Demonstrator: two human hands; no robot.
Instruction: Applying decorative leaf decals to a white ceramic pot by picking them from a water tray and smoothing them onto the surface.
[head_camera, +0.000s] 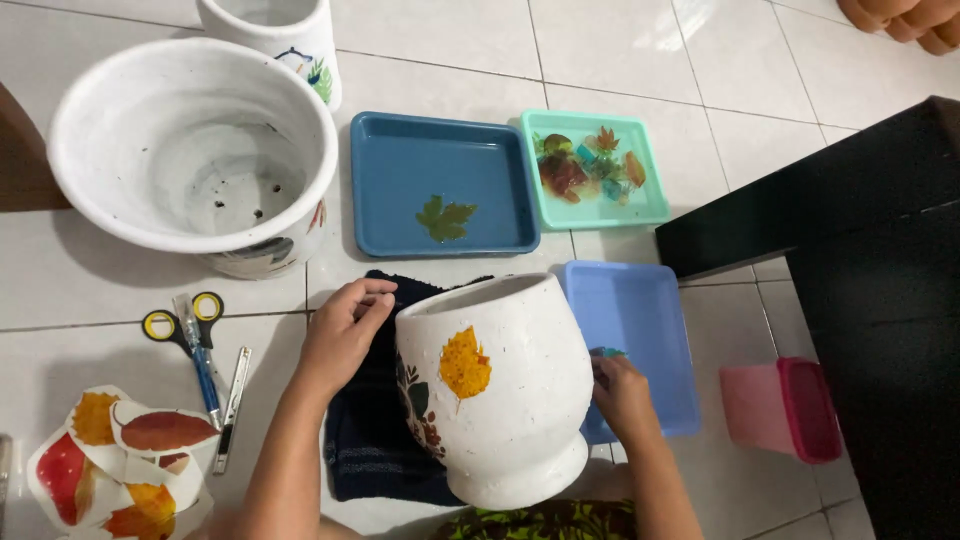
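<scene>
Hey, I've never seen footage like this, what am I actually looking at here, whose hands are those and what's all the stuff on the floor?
This is one picture from a camera worn on a person's head, looking down at their own bare hands over a tiled floor. The left hand steadies a tilted white pot with leaf pictures stuck on it, resting on a dark towel. The right hand touches the pot's other side and pinches a small greenish piece. Around them lie a bigger white pot, a dark blue tray holding one green leaf, a teal tray of leaf cutouts, a light blue tray, scissors and paper leaf cutouts.
</scene>
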